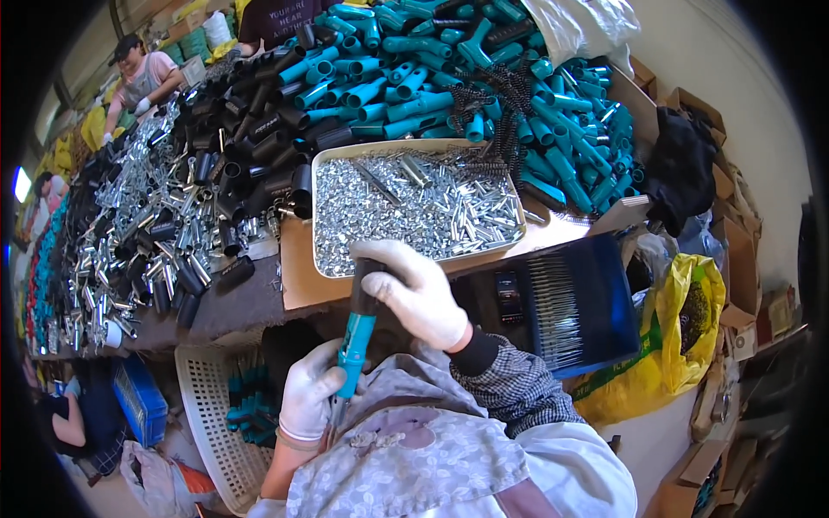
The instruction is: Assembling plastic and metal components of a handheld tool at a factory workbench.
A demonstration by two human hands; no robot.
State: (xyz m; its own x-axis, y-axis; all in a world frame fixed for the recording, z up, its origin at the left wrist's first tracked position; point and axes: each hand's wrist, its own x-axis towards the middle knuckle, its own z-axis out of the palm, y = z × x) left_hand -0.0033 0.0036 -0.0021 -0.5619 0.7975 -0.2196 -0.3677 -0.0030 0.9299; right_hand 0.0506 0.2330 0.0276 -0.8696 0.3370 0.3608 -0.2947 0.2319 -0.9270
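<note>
Above the lap, in the head view, the gloved right hand (420,293) is closing fully around the black top end of a slim teal-and-black plastic tool handle (357,332), while the gloved left hand (309,395) is wrapping snugly around its lower teal end. The handle is standing nearly upright between both fists, just in front of the shallow beige tray of small silver metal pieces (321,216). It is looking light, stiff and somewhat smooth, best gripped at both ends as now.

Parts-heaped workbench (259,298) with screw tray (414,211)
</note>
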